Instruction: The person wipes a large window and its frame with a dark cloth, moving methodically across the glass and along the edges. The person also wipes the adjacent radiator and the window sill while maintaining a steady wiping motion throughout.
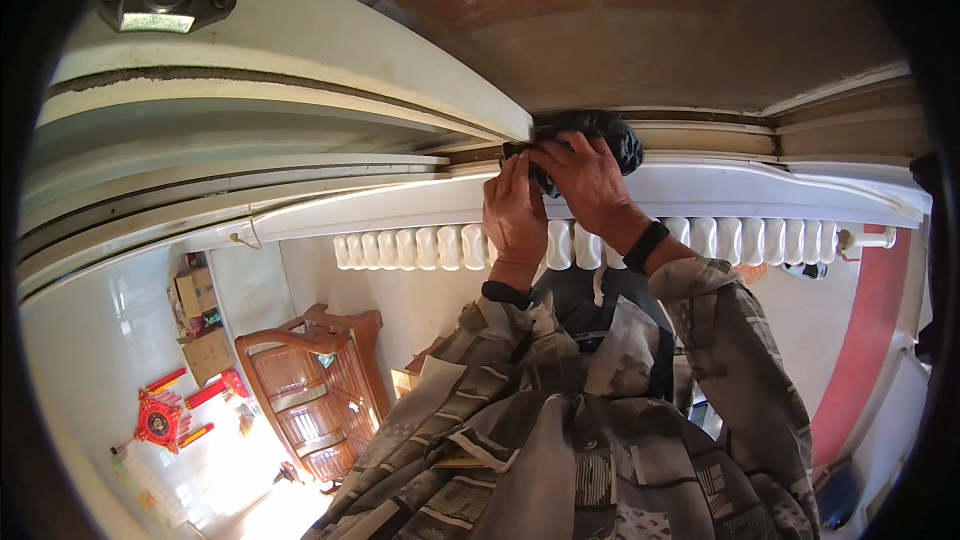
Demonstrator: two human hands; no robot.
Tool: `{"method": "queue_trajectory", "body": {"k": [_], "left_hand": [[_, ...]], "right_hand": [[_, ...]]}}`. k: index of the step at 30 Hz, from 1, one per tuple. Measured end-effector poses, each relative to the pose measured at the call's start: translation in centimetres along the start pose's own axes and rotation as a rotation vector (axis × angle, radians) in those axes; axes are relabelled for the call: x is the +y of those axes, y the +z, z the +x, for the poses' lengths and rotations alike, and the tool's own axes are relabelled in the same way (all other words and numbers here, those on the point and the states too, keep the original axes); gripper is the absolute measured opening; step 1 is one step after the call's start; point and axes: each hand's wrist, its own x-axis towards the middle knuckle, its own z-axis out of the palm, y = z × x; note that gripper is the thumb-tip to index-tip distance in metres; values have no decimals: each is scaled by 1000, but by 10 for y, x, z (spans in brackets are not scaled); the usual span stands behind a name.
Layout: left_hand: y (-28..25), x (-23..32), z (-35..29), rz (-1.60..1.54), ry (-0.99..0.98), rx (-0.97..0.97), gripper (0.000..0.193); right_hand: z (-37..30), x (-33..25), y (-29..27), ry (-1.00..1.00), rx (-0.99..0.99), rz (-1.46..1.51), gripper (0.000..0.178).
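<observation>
A bunched, shiny black plastic bag (622, 140) sits on the window sill, against the end of the white sash. My right hand (588, 185) is closed over its near side, with bent fingers pressing into the folds. Just to the left, my left hand (515, 215) has its fingers together and pinches the bag's left end. The two hands nearly touch at the fingertips. Whatever the bag may contain is hidden. A dark band circles each wrist, below which patterned grey-brown sleeves begin.
The white window sash (350, 35) slants in from the left, above the grooved window tracks (700, 138). A white sill (720, 185) runs across, with a white radiator (440, 248) under it. Behind are a wooden bench (310, 390), a cardboard box (207, 355) and a red hanging ornament (160, 422).
</observation>
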Motion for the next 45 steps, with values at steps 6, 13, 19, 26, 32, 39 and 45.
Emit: {"method": "queue_trajectory", "body": {"k": [6, 13, 19, 26, 32, 39, 45], "left_hand": [[26, 2, 8, -176, -239, -33, 29], [40, 12, 16, -181, -369, -46, 23], [51, 34, 11, -153, -343, -34, 30], [22, 41, -23, -48, -143, -215, 72], [5, 17, -22, 239, -218, -547, 76], [-10, -12, -15, -28, -165, -275, 67], [28, 31, -9, 3, -61, -185, 57]], "right_hand": [[19, -5, 10, 94, -291, -51, 34], [22, 1, 2, 60, -267, -25, 33], [12, 16, 1, 74, -269, 20, 30], [-16, 53, -32, 179, -132, 123, 36], [-16, 23, 1, 68, -78, -13, 30], [12, -8, 26, 85, -74, 92, 17], [-12, 36, 6, 170, -82, 115, 28]]}}
